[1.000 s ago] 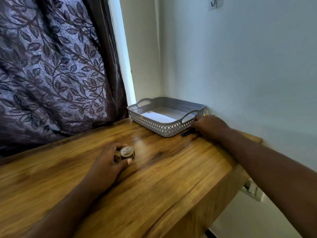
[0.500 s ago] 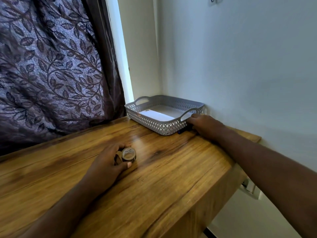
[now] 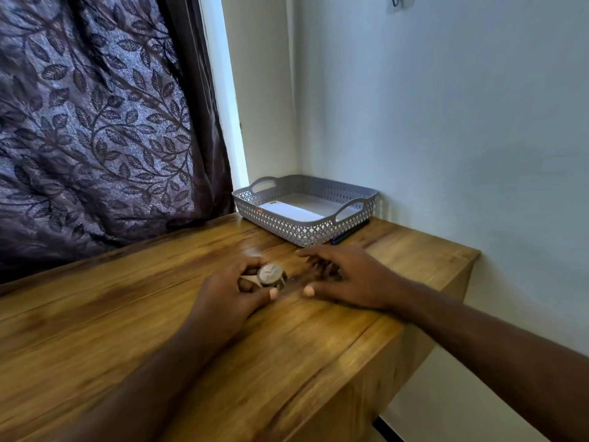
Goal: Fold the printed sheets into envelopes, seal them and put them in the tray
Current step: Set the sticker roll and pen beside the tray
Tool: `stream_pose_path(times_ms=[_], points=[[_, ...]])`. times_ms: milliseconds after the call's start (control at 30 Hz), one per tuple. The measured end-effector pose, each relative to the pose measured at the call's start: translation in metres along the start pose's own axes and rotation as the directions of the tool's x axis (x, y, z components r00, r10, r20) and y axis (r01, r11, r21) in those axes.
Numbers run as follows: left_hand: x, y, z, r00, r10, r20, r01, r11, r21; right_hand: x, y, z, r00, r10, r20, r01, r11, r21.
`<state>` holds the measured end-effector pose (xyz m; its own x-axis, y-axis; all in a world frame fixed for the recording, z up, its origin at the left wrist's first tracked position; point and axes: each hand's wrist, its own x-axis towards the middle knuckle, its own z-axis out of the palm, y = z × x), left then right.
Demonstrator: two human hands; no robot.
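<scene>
Reaching across the brown wood-grain desk, my left hand sits near the middle of the surface with the forearm running back toward the lower left. Its fingers are curled around a small round roll of brown tape, which it grasps from the left side; the thumb tip lies below the roll and the roll's flat face is turned upward and toward me. A short strip of tape appears to stick out on the roll's left, though blur makes that uncertain.

My right hand hovers just beside the roll on its right, palm down, with the forearm extending toward the lower right. Its fingers are spread and released, grasping nothing; the thumb tip nearly meets the left thumb, but I cannot tell whether they touch. The fingertips are blurred.

Beyond both hands, at the far corner of the desk against the pale wall, stands the grey perforated plastic tray with two cut-out handles. A white folded envelope lies flat inside it, toward the near left side. A dark pen lies on the desk along the tray's right wall, well apart from the right hand. A purple leaf-patterned curtain hangs behind the desk on the left.
</scene>
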<state>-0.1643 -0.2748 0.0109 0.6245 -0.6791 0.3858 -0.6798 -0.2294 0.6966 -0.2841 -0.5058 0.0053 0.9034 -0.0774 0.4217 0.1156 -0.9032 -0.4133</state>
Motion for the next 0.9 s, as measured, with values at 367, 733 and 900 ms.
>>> stream_pose_path(times_ms=[367,733,900], points=[[-0.002,0.019,0.024,0.994,0.086,0.073,-0.077,0.99,-0.12,-0.006,-0.017,0.005,0.997,-0.041,-0.065,0.044,0.998,0.04],[0.0,0.015,0.026,0.994,0.017,0.105,-0.004,0.992,-0.127,0.001,0.059,-0.027,0.872,0.399,-0.282,-0.447,0.885,-0.13],[-0.002,0.018,0.024,0.993,0.026,0.118,-0.012,0.993,-0.118,0.02,0.076,-0.034,0.799,0.534,-0.278,-0.591,0.783,-0.194]])
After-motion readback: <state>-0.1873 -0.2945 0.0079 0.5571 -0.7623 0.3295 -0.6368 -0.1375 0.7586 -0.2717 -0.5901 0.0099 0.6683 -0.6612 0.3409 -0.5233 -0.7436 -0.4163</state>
